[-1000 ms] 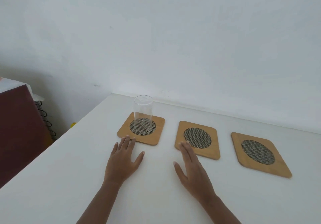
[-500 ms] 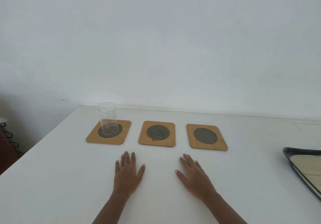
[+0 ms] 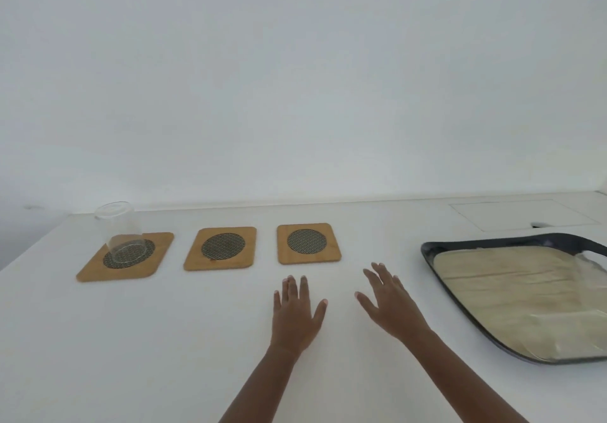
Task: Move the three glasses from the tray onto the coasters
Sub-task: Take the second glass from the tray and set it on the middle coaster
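Three wooden coasters with dark mesh centres lie in a row on the white table. A clear glass (image 3: 121, 232) stands on the left coaster (image 3: 98, 270). The middle coaster (image 3: 220, 248) and the right coaster (image 3: 308, 243) are bare. A dark-rimmed tray (image 3: 437, 252) with a pale beige liner sits at the right, cut off by the frame edge; no glass is clearly visible on the part shown. My left hand (image 3: 297, 314) and my right hand (image 3: 389, 304) rest flat on the table in front of the right coaster, fingers spread, holding nothing.
A white wall rises behind the table. A rectangular inset panel (image 3: 522, 214) with a small dark hole is in the tabletop at the back right, behind the tray.
The view has swung to the right, bringing the tray into sight. Both hands have shifted right along the table, away from the glass and toward the tray.
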Demonstrator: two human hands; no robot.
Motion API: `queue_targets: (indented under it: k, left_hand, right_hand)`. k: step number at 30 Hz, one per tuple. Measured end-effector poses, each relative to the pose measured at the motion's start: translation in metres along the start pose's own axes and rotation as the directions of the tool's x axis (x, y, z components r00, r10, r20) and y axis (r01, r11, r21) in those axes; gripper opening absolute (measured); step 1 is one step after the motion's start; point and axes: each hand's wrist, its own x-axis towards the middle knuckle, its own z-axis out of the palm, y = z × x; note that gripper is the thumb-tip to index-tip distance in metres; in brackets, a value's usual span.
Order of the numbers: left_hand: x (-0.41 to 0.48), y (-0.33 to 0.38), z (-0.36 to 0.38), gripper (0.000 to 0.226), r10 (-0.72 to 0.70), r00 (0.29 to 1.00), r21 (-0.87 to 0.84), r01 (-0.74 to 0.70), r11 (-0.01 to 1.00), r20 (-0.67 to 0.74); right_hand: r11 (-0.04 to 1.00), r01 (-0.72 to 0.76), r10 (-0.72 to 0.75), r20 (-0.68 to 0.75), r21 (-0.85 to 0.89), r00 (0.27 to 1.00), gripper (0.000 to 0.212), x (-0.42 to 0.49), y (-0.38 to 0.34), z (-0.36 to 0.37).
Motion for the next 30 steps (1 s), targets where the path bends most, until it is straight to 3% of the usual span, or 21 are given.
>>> queue_targets:
  k: [12, 20, 26, 30]
  left_hand:
    - [0.002, 0.140, 0.047, 0.068, 0.236, 0.970, -0.088, -0.230, 0.969, 0.058]
    - [-0.003, 0.227, 0.069, 0.062, 0.457, 0.889, -0.195, -0.444, 0.874, 0.026]
    - [-0.002, 0.269, 0.085, 0.066, 0.532, 0.833, -0.209, -0.500, 0.841, 0.150]
    - [0.002, 0.286, 0.092, 0.068, 0.506, 0.824, -0.255, -0.448, 0.857, 0.254]
  right_hand:
    - [0.978, -0.205, 0.201, -0.098, -0.034, 0.975, 0.053, -0.041, 0.101, -0.061]
    - [0.960, -0.281, 0.276, -0.187, 0.002, 0.943, 0.036, -0.069, 0.165, -0.093]
    - [0.934, -0.356, 0.354, -0.201, 0.026, 0.914, 0.031, -0.087, 0.205, -0.105]
    - [0.933, -0.360, 0.356, -0.210, 0.023, 0.910, 0.029, -0.093, 0.220, -0.109]
